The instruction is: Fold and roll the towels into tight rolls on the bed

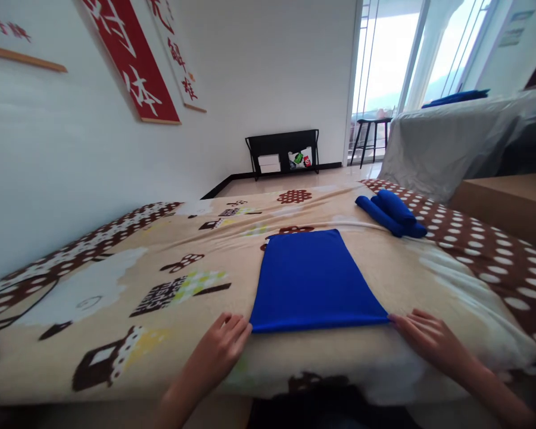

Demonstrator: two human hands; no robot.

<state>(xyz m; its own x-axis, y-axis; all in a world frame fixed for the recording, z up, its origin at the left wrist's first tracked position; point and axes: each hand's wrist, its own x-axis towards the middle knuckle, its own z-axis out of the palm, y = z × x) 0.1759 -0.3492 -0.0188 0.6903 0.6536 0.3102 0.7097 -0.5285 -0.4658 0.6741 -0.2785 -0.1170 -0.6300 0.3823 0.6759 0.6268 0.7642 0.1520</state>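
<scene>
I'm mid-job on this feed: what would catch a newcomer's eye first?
The vivid blue cloth spread on the patterned blanket, with the left hand and right hand at its two near corners. Next, the blue bundle beyond it to the right, then the red banner with white characters on the wall, upper left.
</scene>
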